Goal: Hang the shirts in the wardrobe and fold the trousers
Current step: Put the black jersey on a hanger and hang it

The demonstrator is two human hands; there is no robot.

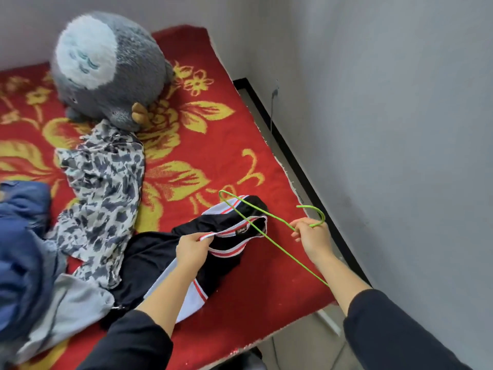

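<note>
Head: blue garment (18,236) partly off-frame.

Smooth cloth shirt (160,260), glossy green hanger (266,231), fuzzy plush toy (106,68).

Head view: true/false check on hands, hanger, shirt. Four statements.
1. The right hand holds the green hanger near its hook. True.
2. The left hand holds nothing. False: it pinches the collar of the black shirt.
3. The black shirt already hangs in a wardrobe. False: it lies on the red blanket.
4. A grey plush toy sits on the blanket, beyond the camouflage garment. True.
</note>
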